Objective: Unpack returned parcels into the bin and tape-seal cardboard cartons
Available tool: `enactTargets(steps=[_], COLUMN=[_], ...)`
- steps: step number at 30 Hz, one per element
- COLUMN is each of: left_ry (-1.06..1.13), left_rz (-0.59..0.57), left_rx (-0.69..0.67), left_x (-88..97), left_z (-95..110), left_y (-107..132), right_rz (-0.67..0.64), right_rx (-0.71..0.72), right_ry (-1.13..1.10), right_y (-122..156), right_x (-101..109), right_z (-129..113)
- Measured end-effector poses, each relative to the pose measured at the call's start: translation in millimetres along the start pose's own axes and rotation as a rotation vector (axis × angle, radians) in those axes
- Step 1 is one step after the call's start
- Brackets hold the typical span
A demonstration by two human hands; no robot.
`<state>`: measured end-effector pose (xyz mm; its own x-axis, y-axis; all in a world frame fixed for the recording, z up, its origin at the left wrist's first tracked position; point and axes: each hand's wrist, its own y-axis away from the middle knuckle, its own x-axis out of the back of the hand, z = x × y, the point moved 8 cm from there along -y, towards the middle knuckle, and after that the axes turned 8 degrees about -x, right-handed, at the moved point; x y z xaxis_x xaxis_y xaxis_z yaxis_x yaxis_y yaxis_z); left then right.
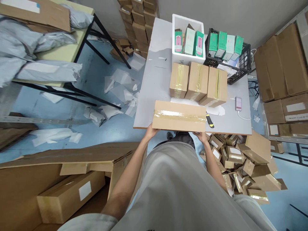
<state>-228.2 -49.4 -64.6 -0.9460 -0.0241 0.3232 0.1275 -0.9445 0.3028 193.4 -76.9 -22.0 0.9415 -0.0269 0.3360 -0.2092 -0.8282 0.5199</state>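
Note:
A long taped cardboard box (179, 124) lies at the front edge of the table, with clear tape along its upper face. My left hand (151, 131) grips its near left corner. At the near right corner, my right hand (201, 136) holds the same box, its fingers partly hidden beneath it. Just right of the box rests a black and yellow utility knife (209, 120). Behind it stand three taped cartons, a left carton (179, 80), a middle carton (197, 81) and a right carton (214, 86), with white paper (216, 110) under them.
A white foam box (189, 58) and black crate (240, 75) hold green and white packages. A charging phone (238, 104) lies on the grey table (154, 77). Small boxes (240, 160) pile on the floor at right; a large open carton (79, 157) stands at lower left.

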Motion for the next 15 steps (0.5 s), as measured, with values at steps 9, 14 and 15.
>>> enactTargets(steps=[9, 14, 15], left_ry=[0.035, 0.13, 0.128], left_rz=[0.006, -0.027, -0.013], left_rx=[0.008, -0.079, -0.085], left_x=[11.6, 17.0, 18.5], left_z=[13, 40, 44], left_y=[11, 32, 35], right_rz=[-0.031, -0.052, -0.054], right_rx=[0.033, 0.113, 0.105], right_ry=[-0.022, -0.164, -0.185], right_y=[9, 21, 21], right_x=[12, 21, 21], right_z=[-18, -48, -51])
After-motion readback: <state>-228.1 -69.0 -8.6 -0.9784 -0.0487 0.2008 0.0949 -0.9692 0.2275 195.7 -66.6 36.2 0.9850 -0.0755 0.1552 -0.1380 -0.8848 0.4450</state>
